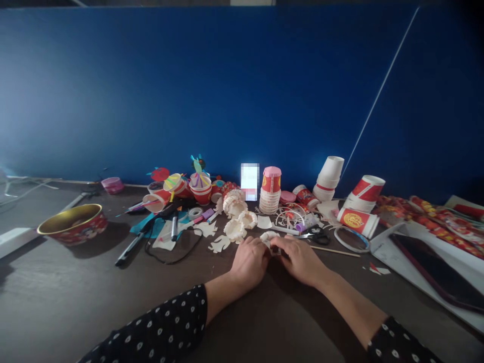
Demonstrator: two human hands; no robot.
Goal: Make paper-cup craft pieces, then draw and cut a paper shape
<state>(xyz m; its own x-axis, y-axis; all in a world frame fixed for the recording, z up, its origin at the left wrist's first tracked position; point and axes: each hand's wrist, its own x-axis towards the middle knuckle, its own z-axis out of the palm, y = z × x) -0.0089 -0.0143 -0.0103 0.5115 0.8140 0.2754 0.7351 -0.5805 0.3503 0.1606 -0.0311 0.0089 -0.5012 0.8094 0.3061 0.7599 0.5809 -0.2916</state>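
My left hand [250,262] and my right hand [302,259] meet at the middle of the dark table, fingers bent and closed around a small white paper piece [269,235]. It looks curled or ring-shaped, and my fingers cover much of it. Just beyond lie white scalloped paper pieces [235,229], some curved like cut cup parts. Flat white cut-outs [219,244] lie left of my left hand. Black-handled scissors [319,236] rest beyond my right hand, beside a thin wooden stick [336,251].
A gold-lined red bowl [75,227] stands at left, near a box cutter [136,244] and a black marker [174,225]. Decorated cups [200,189] and a cup stack [269,199] line the blue partition [227,91]. A phone [438,272] lies in a white tray [393,252] at right.
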